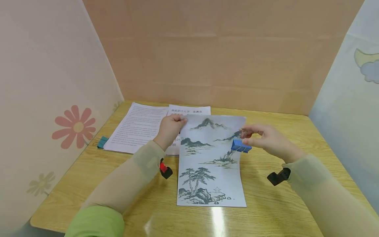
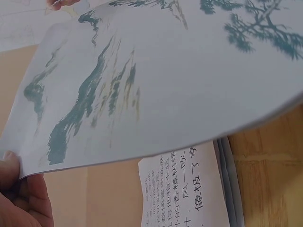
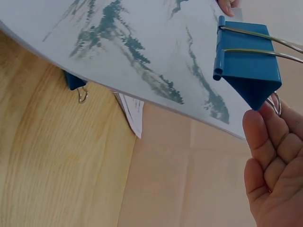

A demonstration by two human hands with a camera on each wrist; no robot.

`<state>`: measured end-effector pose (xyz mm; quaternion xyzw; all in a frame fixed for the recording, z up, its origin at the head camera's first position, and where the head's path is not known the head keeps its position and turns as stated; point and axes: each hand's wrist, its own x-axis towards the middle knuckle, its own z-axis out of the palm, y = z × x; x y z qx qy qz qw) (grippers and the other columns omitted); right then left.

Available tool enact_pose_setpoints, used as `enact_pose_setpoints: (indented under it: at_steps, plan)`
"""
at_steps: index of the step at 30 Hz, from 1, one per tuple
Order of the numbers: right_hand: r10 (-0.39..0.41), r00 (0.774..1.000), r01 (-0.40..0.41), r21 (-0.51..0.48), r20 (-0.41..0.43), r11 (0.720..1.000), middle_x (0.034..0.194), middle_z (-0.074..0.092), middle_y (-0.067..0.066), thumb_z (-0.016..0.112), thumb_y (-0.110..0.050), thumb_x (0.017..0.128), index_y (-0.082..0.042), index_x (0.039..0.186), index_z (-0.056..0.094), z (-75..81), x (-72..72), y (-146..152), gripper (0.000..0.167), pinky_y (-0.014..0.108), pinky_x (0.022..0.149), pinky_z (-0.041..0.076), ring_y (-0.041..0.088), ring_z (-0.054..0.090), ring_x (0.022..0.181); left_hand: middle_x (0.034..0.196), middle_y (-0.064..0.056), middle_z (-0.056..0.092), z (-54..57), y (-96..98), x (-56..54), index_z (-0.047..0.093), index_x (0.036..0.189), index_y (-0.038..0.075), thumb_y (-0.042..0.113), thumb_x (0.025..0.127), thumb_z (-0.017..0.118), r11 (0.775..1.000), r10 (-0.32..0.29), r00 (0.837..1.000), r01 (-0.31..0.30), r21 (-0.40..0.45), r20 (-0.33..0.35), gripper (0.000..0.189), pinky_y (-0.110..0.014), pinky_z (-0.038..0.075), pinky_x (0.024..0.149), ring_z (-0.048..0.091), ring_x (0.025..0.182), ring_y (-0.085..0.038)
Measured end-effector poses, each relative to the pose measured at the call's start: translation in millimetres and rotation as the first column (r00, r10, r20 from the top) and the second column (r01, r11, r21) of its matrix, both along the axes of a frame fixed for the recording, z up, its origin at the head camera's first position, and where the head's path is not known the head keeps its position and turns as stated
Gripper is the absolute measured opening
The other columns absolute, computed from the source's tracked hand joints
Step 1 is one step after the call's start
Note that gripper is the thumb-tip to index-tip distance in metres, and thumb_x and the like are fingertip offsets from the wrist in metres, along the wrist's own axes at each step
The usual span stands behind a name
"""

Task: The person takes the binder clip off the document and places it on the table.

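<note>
My left hand (image 1: 172,126) pinches the upper left corner of a stack of sheets (image 1: 207,184) printed with an ink landscape of mountains and pines, thumb on the front in the left wrist view. The stack is held up, tilted and slightly bowed. By its right edge, my right hand (image 1: 263,138) holds a blue binder clip (image 3: 248,54) with silver wire handles. In the right wrist view the clip overlaps the painted sheet close to its edge, fingertips right at the lower handle.
Behind the picture, to the left, lie an English-text stack (image 1: 139,125) with a teal binder clip (image 1: 102,142) at its corner and a Chinese-text stack (image 1: 192,110), partly covered. Another view of a blue clip (image 3: 75,80) shows below the sheet edge. Walls enclose the wooden table (image 1: 284,197).
</note>
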<state>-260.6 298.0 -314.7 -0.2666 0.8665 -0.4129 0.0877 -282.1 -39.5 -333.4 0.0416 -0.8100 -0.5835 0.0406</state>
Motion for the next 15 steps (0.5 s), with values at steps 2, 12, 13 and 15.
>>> enact_pose_setpoints:
  at_steps: [2,12,13,15]
  plan:
    - [0.0,1.0,0.0,0.001,0.014,1.0,0.107,0.061,0.004,0.067,-0.03,0.092,-0.008,0.125,0.06,-2.4,1.5,1.9,0.04,0.047,0.089,0.038,0.021,0.05,0.106,0.086,-0.006,0.063,0.5,0.0,0.0,0.074,0.096,0.008,0.022,0.093,0.066,1.0,0.001,1.0,-0.001,0.001,0.006,0.017,-0.028,0.041,0.057,0.051,0.065,-0.017]
    - [-0.023,0.997,0.02,0.037,0.068,0.999,0.109,0.06,0.005,0.065,-0.033,0.093,-0.009,0.129,0.057,-15.2,8.1,17.0,0.044,0.049,0.088,0.038,0.027,0.047,0.113,0.081,-0.006,0.061,-1.3,-0.5,-0.8,0.074,0.094,0.008,0.022,0.094,0.065,1.0,-0.001,1.0,0.001,0.008,0.008,0.017,-0.028,0.04,0.056,0.048,0.064,-0.016]
    - [-0.022,0.997,0.019,0.036,0.075,0.999,0.109,0.06,0.005,0.064,-0.033,0.093,-0.009,0.128,0.058,-17.0,8.5,19.1,0.043,0.049,0.088,0.038,0.027,0.047,0.113,0.08,-0.006,0.06,-1.8,-0.6,-0.6,0.073,0.092,0.008,0.022,0.094,0.064,1.0,-0.003,1.0,0.003,0.006,0.003,0.017,-0.028,0.039,0.056,0.047,0.063,-0.016]
    - [-0.02,0.997,0.016,0.043,0.074,0.999,0.109,0.06,0.004,0.064,-0.032,0.093,-0.01,0.127,0.058,-21.3,9.2,23.4,0.041,0.049,0.087,0.039,0.026,0.047,0.112,0.078,-0.006,0.058,-3.3,-1.0,-0.2,0.073,0.091,0.007,0.023,0.094,0.064,1.0,-0.005,1.0,0.005,0.005,0.002,0.018,-0.029,0.039,0.056,0.047,0.063,-0.017]
